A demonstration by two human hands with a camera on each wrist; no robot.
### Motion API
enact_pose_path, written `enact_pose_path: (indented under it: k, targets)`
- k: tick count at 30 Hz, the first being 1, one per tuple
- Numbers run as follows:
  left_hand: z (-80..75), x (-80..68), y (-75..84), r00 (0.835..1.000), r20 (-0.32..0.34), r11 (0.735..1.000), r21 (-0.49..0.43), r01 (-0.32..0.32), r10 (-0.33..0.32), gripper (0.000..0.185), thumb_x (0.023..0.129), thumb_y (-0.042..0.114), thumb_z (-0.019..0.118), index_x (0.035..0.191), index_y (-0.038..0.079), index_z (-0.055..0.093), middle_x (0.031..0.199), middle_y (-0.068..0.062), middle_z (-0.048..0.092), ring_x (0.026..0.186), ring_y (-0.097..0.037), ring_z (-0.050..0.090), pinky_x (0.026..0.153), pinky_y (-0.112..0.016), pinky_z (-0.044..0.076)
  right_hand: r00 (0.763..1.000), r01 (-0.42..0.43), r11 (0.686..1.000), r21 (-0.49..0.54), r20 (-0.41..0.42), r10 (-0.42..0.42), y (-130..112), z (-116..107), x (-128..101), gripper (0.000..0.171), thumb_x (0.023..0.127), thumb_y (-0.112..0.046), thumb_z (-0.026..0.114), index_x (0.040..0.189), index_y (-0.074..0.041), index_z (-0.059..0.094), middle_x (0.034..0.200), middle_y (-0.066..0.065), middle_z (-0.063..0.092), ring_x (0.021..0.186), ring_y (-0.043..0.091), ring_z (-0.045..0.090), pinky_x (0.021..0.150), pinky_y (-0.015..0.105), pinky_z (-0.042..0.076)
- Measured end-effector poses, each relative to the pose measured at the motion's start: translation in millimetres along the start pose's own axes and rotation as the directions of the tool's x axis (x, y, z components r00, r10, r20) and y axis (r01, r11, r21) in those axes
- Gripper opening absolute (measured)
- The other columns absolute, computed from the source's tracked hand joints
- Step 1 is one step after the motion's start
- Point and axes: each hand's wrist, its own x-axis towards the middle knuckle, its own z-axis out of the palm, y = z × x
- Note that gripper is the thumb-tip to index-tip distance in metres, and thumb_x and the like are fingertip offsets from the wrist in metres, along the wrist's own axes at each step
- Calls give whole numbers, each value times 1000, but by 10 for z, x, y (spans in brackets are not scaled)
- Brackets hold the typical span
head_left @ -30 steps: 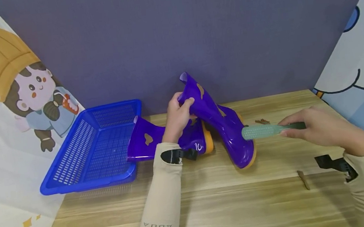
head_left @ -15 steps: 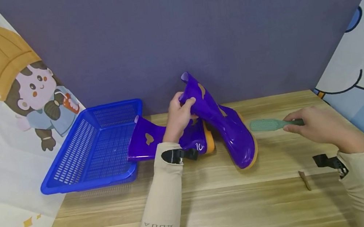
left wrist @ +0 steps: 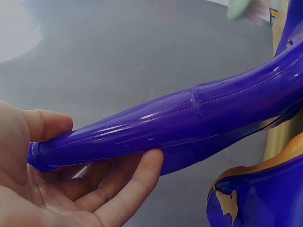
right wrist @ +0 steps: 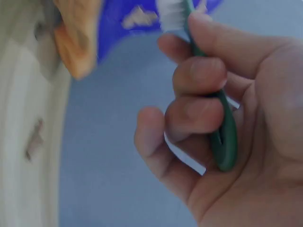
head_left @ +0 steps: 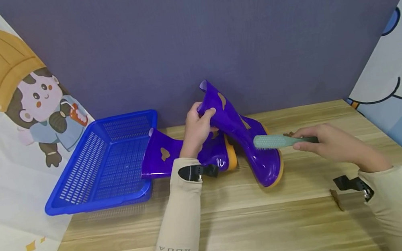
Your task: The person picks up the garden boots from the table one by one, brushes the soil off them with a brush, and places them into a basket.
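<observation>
At the left of the pale wooden desk [head_left: 254, 225] sits a blue perforated plastic basket [head_left: 103, 163], and a second glossy purple rubber boot [head_left: 174, 154] lies on its side with its open shaft over the basket's rim. Just right of it, the left hand [head_left: 197, 129] grips the shaft top of the glossy purple rubber boot with an orange sole [head_left: 245, 137], fingers [left wrist: 128, 182] curled under the collar and thumb over it, tilting the boot so its toe rests on the desk. Brown patches show on the shaft. Further right, the right hand [head_left: 328, 143] holds a green-handled brush with pale bristles [head_left: 279, 140], fingers [right wrist: 199, 78] wrapped round the handle, the bristle head touching the boot's foot near the ankle. Small brown scraps [head_left: 336, 199] lie on the desk near that wrist.

To brush well, I would judge the left hand should keep the shaft firmly braced so the boot does not slide, while the brush works in short strokes, bristles flat against the rubber, pushing away from the other boot.
</observation>
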Motion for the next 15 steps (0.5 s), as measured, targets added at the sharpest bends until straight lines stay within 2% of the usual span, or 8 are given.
enact_pose_path:
  k: [2, 4, 7, 10, 11, 15]
  targets:
    - [2, -1, 4, 1000, -1, 1000, 4, 3, -3, 28, 101, 13, 58, 127, 1, 57, 103, -12, 65, 83, -21, 68, 83, -61, 61, 999, 10, 998, 55, 36, -12, -28, 76, 46, 16, 98, -27, 69, 110, -18, 76, 103, -2, 75, 80, 8, 57, 71, 26, 49]
    - [5, -5, 14, 1000, 0, 1000, 4, 7, -7, 29, 101, 13, 58, 127, 0, 56, 102, -12, 65, 83, -21, 68, 84, -61, 61, 999, 2, 999, 49, 38, -4, -8, 119, 70, 17, 99, -28, 69, 109, -16, 76, 106, 2, 76, 85, 10, 60, 75, 30, 52]
    - [8, -6, 22, 1000, 3, 1000, 6, 9, -9, 28, 101, 13, 58, 127, 1, 56, 102, -12, 65, 83, -21, 68, 84, -61, 61, 997, -68, 996, -51, 21, 69, 110, 93, 60, 25, 100, -30, 66, 112, -10, 75, 99, 7, 76, 78, 14, 61, 69, 36, 52]
    - [9, -4, 21, 1000, 10, 1000, -1, 4, -4, 28, 101, 13, 58, 126, 0, 56, 103, -12, 64, 83, -20, 68, 86, -64, 60, 986, -164, 974, -154, -9, 165, 269, -2, 12, 34, 101, -31, 64, 117, -2, 71, 93, 9, 75, 73, 17, 62, 64, 40, 51]
    - [9, -2, 19, 1000, 10, 1000, -2, 1, -1, 28, 101, 13, 58, 126, 0, 56, 103, -12, 64, 83, -20, 68, 86, -64, 59, 982, -185, 969, -164, -5, 187, 315, -35, 0, 35, 102, -31, 63, 117, 0, 70, 91, 9, 74, 69, 16, 60, 61, 39, 49]
    - [7, 7, 3, 1000, 8, 1000, -11, 2, -2, 27, 101, 12, 58, 125, 0, 56, 103, -13, 65, 84, -20, 68, 87, -64, 59, 976, -217, 963, -161, -13, 218, 378, -98, -22, 41, 103, -33, 60, 121, 2, 68, 98, 16, 75, 77, 24, 66, 65, 45, 53]
